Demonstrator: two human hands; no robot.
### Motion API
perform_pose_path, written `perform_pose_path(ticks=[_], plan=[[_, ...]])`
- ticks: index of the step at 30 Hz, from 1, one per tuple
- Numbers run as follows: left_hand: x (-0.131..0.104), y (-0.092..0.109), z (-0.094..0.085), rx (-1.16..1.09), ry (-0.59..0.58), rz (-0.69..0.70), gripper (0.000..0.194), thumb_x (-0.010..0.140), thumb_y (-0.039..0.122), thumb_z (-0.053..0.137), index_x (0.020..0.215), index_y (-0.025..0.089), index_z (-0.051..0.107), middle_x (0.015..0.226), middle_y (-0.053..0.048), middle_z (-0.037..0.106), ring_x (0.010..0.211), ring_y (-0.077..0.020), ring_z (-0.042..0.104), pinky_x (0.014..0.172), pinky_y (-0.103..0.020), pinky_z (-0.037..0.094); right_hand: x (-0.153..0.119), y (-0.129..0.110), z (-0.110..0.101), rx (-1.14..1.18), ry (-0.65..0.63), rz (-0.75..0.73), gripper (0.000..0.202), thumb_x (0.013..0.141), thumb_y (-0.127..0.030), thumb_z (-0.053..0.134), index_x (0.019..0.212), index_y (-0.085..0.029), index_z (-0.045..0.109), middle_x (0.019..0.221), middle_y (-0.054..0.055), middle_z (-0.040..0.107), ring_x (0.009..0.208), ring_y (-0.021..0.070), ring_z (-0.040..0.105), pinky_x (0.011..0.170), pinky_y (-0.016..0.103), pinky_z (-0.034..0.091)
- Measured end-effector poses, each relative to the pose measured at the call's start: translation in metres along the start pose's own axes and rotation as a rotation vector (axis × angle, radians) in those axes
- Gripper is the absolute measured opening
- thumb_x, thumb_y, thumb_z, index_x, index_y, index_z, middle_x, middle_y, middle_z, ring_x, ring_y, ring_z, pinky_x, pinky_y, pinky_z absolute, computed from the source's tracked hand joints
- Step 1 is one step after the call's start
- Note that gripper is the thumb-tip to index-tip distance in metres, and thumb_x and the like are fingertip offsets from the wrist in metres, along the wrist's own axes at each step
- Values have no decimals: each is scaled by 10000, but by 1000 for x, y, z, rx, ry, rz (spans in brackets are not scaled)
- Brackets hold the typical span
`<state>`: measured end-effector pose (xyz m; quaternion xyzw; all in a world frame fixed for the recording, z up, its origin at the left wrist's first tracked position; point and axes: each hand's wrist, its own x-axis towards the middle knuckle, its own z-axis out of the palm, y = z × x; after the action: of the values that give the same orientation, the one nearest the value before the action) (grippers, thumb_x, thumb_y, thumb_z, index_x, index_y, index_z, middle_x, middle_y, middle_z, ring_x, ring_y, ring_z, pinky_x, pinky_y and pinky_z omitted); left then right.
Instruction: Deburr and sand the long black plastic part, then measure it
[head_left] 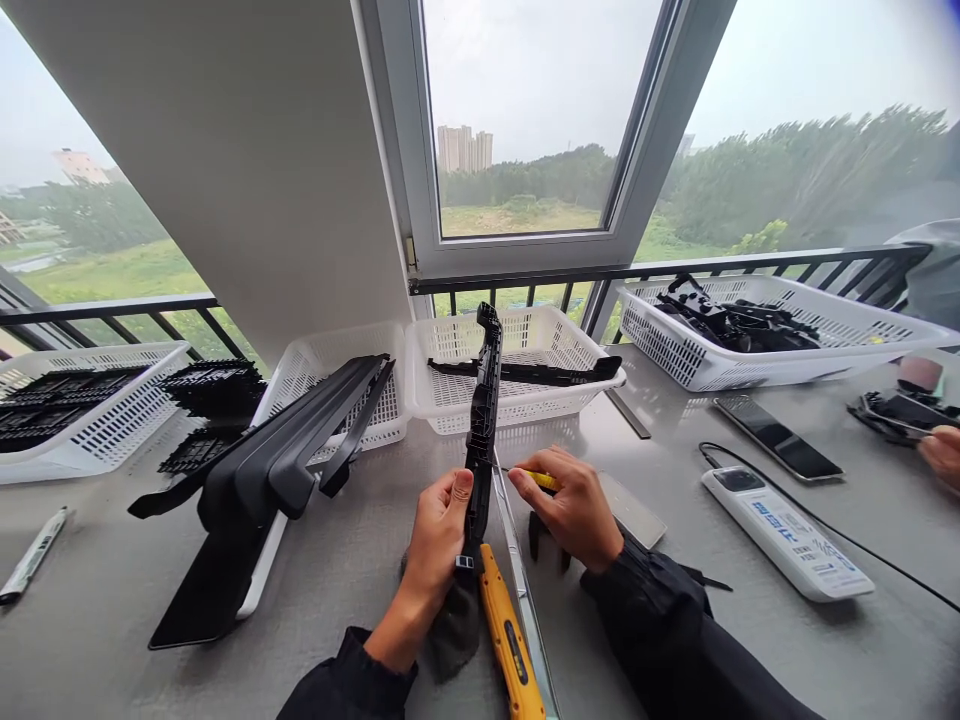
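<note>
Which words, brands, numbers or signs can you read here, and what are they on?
Nothing reads with certainty.
White device: blue and grey print, too small and blurred to read.
White marker: print on its barrel, too small to read.
Yellow tool: any lettering too small to tell.
Small dark-and-white patch by the left hand: unreadable.

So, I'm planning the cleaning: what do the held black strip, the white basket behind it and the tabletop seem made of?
Black strip: probably satin moulded plastic, judging by its ribs.
White basket: likely smooth plastic, with moulded-looking slots.
Tabletop: apparently brushed metal, grey with blurred reflections.
</note>
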<state>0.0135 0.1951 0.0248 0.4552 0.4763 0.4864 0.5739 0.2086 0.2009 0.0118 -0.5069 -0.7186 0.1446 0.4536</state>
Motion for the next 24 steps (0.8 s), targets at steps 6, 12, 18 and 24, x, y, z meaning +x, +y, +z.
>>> perform_pose_path(ticks=[6, 12, 18, 24], plan=[[2, 2, -4, -4, 114, 17, 748, 760, 963, 684, 686, 256, 453, 635, 98, 326, 585, -104, 248, 473, -221, 266, -5, -16, 6, 26, -73, -94, 219, 1027, -330, 715, 841, -225, 760, 753, 4, 747, 738, 190, 663, 692, 302, 483], [6, 0, -8, 15, 150, 14, 761, 728, 976, 696, 694, 252, 463, 644, 98, 332, 602, -106, 242, 488, -222, 264, -11, -20, 9, 27, -99, -119, 168, 1018, -310, 729, 891, -212, 779, 787, 12, 752, 761, 193, 653, 718, 314, 489], [5, 4, -7, 43, 164, 22, 779, 706, 992, 691, 682, 238, 498, 647, 86, 368, 615, -109, 264, 503, -230, 286, -10, -19, 10, -9, -82, -173, 165, 1014, -293, 741, 880, -202, 774, 770, 15, 747, 731, 190, 641, 682, 317, 475], [7, 1, -9, 51, 180, 24, 774, 709, 987, 696, 680, 245, 476, 654, 86, 358, 622, -111, 255, 506, -227, 275, -11, -17, 9, -23, -73, -198, 146, 1016, -300, 749, 914, -201, 779, 782, 20, 749, 749, 199, 639, 712, 326, 485]])
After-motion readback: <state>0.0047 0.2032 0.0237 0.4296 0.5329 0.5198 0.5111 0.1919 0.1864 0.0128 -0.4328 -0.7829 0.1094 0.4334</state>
